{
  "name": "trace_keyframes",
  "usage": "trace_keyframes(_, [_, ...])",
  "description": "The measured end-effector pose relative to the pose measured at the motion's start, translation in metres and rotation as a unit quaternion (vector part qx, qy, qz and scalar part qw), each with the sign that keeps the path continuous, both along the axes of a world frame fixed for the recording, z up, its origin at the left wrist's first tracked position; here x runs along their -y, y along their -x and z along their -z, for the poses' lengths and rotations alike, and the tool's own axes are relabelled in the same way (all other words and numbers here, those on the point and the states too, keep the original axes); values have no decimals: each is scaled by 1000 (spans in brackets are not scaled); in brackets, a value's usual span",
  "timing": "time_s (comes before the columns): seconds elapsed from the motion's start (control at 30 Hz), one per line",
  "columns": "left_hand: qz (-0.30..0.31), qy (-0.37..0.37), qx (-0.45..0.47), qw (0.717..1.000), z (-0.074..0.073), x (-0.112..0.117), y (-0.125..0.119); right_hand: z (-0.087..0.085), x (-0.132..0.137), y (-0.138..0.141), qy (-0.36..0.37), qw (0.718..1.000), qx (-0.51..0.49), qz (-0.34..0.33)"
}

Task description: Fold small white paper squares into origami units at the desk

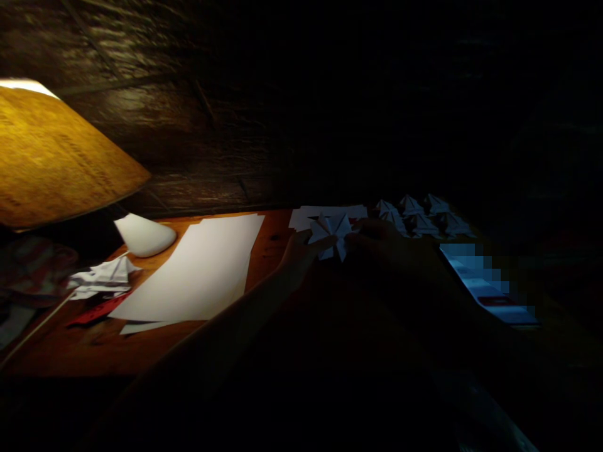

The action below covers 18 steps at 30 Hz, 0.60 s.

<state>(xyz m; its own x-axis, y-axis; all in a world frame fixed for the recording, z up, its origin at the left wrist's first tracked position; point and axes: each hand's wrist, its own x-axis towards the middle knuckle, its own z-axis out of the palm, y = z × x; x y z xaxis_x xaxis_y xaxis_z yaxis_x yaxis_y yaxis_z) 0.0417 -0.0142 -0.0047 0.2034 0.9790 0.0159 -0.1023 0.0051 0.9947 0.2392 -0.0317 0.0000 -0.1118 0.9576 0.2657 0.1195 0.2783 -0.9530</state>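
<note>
In the dim middle of the head view I hold a folded paper figure (pixel 332 231) with pointed flaps, like an origami frog. My left hand (pixel 299 250) is closed on its left side, the thumb lying against the paper. My right hand (pixel 379 240) grips the opposite side; its fingers are mostly lost in shadow. Just behind the figure lie flat white paper pieces (pixel 301 217). Several similar folded paper figures (pixel 421 223) stand in rows past my right hand.
White paper sheets (pixel 207 263) lie on the wooden table (pixel 266 251) to the left. Beyond them are a lamp base (pixel 144 235), a yellow lampshade (pixel 61 163), crumpled-looking folded paper (pixel 106 277) and a red object (pixel 98 311). A lit phone-like screen (pixel 475 282) is on the right.
</note>
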Motion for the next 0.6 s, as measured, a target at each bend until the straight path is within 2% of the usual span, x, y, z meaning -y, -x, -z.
trace_keyframes(0.2, [43,5,56,997,0,-3,1,2,1,0,34,996,-74,-23])
trace_keyframes(0.37, [56,-21,-30,998,0,-6,2,7,-6,-4,18,997,-71,-11])
trace_keyframes(0.43, [37,-74,-86,993,0,-10,5,9,-10,-9,34,999,-37,-2])
trace_keyframes(0.5, [-22,-167,-137,976,0,-15,12,9,-14,-16,41,999,32,3])
trace_keyframes(0.53, [-65,-223,-159,959,0,-18,16,9,-15,-19,38,995,87,-2])
trace_keyframes(0.6, [-79,-328,-241,910,-1,-21,24,8,-14,-25,22,974,224,-12])
